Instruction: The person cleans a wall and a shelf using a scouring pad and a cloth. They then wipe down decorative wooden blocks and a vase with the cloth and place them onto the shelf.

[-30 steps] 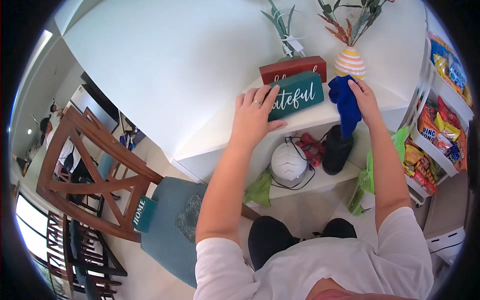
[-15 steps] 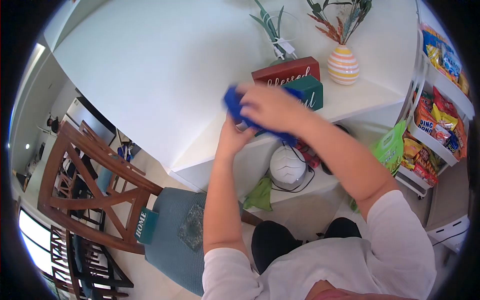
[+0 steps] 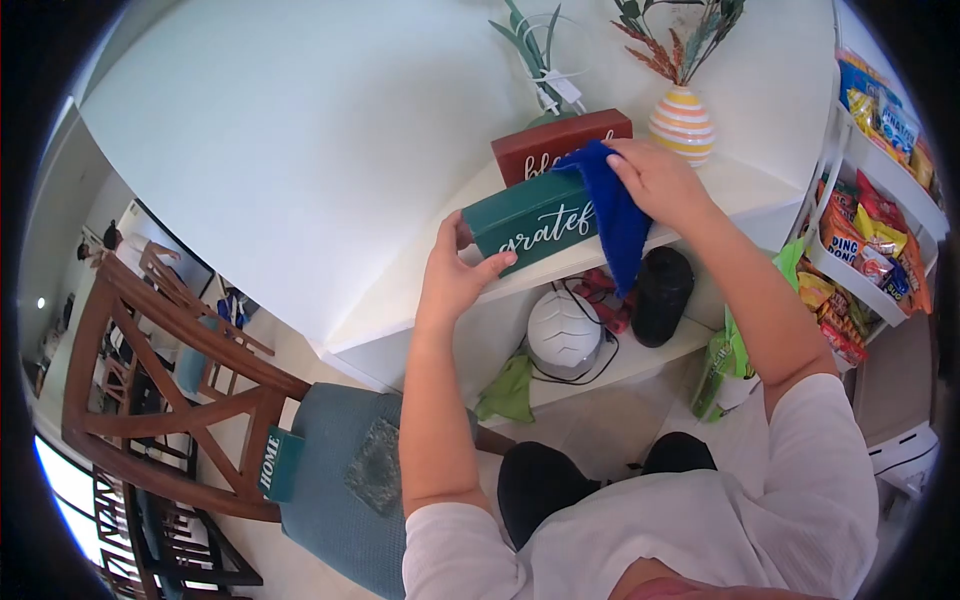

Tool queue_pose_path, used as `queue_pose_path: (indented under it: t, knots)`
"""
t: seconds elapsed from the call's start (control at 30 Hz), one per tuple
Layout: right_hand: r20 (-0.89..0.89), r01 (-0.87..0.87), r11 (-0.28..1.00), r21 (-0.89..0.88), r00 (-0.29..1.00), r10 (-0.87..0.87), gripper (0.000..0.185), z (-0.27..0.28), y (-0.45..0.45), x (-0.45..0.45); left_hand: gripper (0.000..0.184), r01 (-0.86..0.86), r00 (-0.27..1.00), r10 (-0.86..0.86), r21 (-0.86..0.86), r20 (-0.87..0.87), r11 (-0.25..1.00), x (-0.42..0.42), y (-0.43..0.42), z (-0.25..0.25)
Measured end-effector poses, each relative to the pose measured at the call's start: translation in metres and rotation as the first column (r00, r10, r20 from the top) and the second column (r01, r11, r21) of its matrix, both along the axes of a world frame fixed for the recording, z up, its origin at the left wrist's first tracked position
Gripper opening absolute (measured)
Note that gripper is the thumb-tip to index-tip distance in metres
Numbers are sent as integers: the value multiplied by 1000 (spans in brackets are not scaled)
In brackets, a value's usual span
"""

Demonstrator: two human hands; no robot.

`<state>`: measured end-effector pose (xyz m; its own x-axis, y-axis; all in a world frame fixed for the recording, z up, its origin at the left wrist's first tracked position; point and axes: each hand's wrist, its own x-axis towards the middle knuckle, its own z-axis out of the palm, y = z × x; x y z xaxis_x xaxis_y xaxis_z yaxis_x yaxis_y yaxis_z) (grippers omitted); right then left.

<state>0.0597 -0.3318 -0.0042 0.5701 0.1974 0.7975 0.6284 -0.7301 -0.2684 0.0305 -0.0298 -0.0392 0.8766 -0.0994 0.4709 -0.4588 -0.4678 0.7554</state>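
Note:
A green block sign point(image 3: 530, 222) with white lettering is held above the white shelf top. My left hand point(image 3: 455, 262) grips its left end, thumb on the lettered front. At the other end, my right hand point(image 3: 662, 182) is closed on a blue cloth point(image 3: 618, 220), which drapes over the sign's right part and hides the end of the word. Just behind stands a red block sign point(image 3: 560, 142), its lettering partly covered by the green one. A striped vase point(image 3: 682, 125) with dried stems stands beyond my right hand.
On the lower shelf are a white ribbed object point(image 3: 564, 328) with a black cord, a black cylinder point(image 3: 664, 297) and a green cloth point(image 3: 508, 390). A snack cart point(image 3: 880, 270) stands at right, a wooden chair point(image 3: 190, 390) at left carrying a small HOME sign point(image 3: 281, 464).
My right hand and the blue cloth have moved from the sign's left end to its right end. The left hand now grips the left end, and the lettering shows.

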Motion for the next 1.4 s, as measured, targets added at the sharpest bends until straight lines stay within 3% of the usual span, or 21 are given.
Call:
queue_pose_path:
  t: [0.13, 0.17, 0.2, 0.27, 0.33, 0.37, 0.43, 0.53, 0.57, 0.6, 0.67, 0.7, 0.77, 0.9, 1.0, 1.07, 1.13, 1.23, 1.27, 1.33, 1.4]
  knots:
    - [-308, 162, 944, 287, 949, -69, 39, -20, -37, 15, 86, 61, 995, -71, -143, -64, 988, -12, -7, 13]
    - [-128, 139, 869, 476, 988, -88, 42, -34, -46, 29, 87, 49, 993, -71, -218, -96, 975, -16, -9, 19]
    - [-73, -66, 675, 735, 982, 176, 41, -36, -54, 39, 88, 32, 989, -72, -294, -127, 955, -19, -12, 25]
    - [24, -255, 399, 881, 866, 500, 40, -1, -34, -3, 90, 15, 981, -80, -341, -176, 940, -17, -9, 26]
    - [70, -242, 560, 793, 948, 311, 40, 7, -5, -2, 91, 45, 983, -90, -261, -161, 964, -6, 0, 17]
    - [92, -139, 774, 618, 990, 105, 41, 16, 18, -18, 92, 66, 987, -94, -208, -129, 976, -2, 2, 13]
    - [129, -275, 832, 481, 961, 244, 38, 11, 43, -10, 93, 115, 993, -114, -44, 40, 992, -6, 1, 8]
    - [53, -382, 829, 408, 916, 397, 33, 10, 71, -12, 100, 166, 986, -160, -129, 53, 978, -20, -13, 14]
    - [2, -413, 825, 386, 894, 447, 32, 12, 82, -21, 101, 91, 994, -95, -64, -61, 994, -25, -14, 24]
    - [21, -458, 819, 346, 876, 481, 32, 9, 101, -27, 96, 110, 993, -112, 49, 45, 993, -18, -9, 19]
    - [16, -525, 851, 34, 851, 524, 33, 8, 133, -45, 87, 128, 956, -182, 229, 229, 965, 5, 5, -5]
    - [87, -385, 899, -208, 909, 409, 34, 3, 148, -57, 83, 156, 951, -199, 191, 237, 969, 10, 7, -10]
    - [107, -331, 922, -200, 928, 357, 35, -13, 159, -61, 75, 198, 947, -219, 111, 235, 974, 10, 9, -16]
    - [131, -187, 946, -266, 965, 228, 36, -17, 144, -44, 89, -39, 896, -132, 371, 425, 928, 6, 13, -9]
    - [73, 187, 946, -264, 982, -174, 38, -1, 99, -31, 91, -105, 992, 111, 113, -53, 988, -25, -16, 24]
    - [150, 384, 911, -151, 920, -363, 36, -19, 43, 13, 97, -118, 987, 107, 92, 117, 989, -16, -12, 12]
    - [142, 201, 978, 57, 968, -207, 31, -51, -14, 64, 97, -127, 977, 105, 115, 184, 985, -11, -10, 9]
    - [-181, 65, 895, 442, 983, 18, 28, -5, 8, 19, 96, -93, 995, 95, 118, -8, 989, -20, -19, 24]
    - [-66, -6, 873, 488, 997, 44, 28, 4, 21, 12, 95, -93, 996, 94, 113, -9, 989, -19, -20, 24]
    - [171, -215, 808, 548, 975, 143, 28, 17, 61, -2, 94, -97, 995, 99, 103, -12, 990, -17, -19, 21]
    - [226, -309, 916, 256, 940, 255, 32, 19, 104, -13, 93, -87, 994, 80, 107, 68, 990, -17, -16, 19]
